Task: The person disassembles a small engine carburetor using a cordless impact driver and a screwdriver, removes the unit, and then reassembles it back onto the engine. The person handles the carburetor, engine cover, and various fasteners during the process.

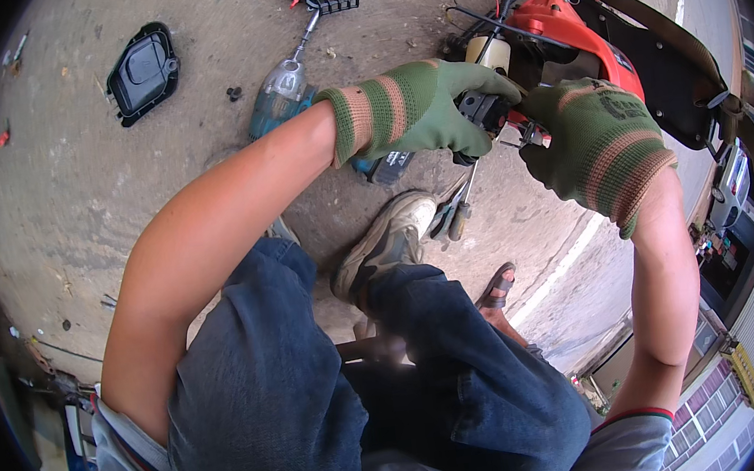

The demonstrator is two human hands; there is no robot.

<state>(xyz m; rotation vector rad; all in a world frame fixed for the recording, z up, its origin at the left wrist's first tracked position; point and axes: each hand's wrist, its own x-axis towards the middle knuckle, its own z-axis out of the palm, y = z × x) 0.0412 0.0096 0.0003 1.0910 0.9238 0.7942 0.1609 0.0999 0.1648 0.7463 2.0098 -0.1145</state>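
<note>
A black engine part [481,109] sits beside a red-housed engine [554,11], gripped between the thumb and fingers of a gloved left hand [437,107]. The gloved right hand [598,128] curls close by, its grip unclear. A cordless driver [282,95] lies on the concrete [65,202].

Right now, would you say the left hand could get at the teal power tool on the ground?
Probably yes, once freed: the left hand seems to grip the black part, but the teal power tool lies close by, with nothing seen resting on it.
</note>
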